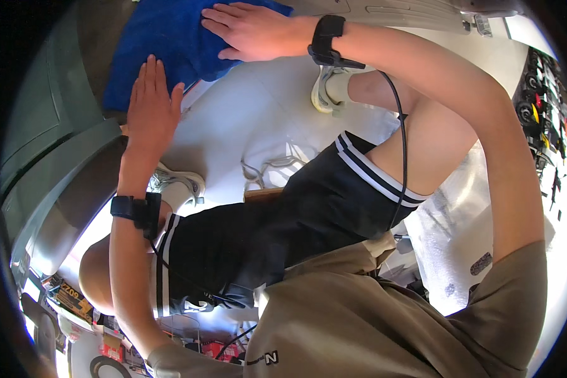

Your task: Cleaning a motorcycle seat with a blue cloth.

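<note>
Both of my palms lie flat on a crumpled blue cloth point(165, 42) at the upper left. My left hand point(154, 111) rests along its near edge, fingers together and thumb apart, with nothing gripped. Farther up and to the right, my right hand point(253, 30) presses the cloth's right part with spread fingers. Beneath the cloth a dark surface point(92, 56) shows at the left. Each wrist wears a black strap with a module, the left strap point(136, 210) and the right strap point(330, 40), with a thin black cable running from each.
A grey-green moulded panel point(42, 113) rises at the left. Another light moulded panel point(406, 12) borders the top. On the pale floor lies a looped cord point(276, 163). Boxes point(71, 295) fill the lower left; clear plastic wrapping point(458, 217) and several small wheeled items point(536, 94) appear at the right.
</note>
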A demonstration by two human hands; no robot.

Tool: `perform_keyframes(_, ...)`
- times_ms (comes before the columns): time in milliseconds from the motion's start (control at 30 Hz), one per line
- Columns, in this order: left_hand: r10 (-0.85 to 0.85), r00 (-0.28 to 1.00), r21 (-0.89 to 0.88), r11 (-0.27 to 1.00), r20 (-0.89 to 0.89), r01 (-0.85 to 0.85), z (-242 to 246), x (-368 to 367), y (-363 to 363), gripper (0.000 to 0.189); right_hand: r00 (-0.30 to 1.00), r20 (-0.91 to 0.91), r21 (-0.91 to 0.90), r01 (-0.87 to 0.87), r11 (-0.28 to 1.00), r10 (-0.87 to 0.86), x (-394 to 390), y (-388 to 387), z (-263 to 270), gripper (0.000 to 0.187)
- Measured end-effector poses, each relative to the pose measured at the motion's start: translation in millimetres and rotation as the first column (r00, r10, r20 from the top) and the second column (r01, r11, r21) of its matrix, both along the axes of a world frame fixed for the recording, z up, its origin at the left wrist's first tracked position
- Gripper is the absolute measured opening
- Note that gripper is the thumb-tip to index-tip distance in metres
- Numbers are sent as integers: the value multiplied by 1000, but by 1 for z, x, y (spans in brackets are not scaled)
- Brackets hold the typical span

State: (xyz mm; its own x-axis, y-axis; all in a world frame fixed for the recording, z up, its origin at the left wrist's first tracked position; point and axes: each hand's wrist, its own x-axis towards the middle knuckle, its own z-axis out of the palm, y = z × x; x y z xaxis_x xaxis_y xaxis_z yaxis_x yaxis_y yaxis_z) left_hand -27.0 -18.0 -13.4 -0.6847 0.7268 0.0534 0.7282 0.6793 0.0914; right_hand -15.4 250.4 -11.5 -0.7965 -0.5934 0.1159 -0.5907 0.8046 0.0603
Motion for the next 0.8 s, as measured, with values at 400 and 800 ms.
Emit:
perform_keyframes(400,33,995,20,999,-89,-32,1,-16,1,55,1000,-29,-41,-14,999,13,-21,-14,4,61)
perform_keyframes(800,47,984,97,995,-173,-30,-6,-33,2,53,994,66,-147,-72,986,83,-30,2,17,57)
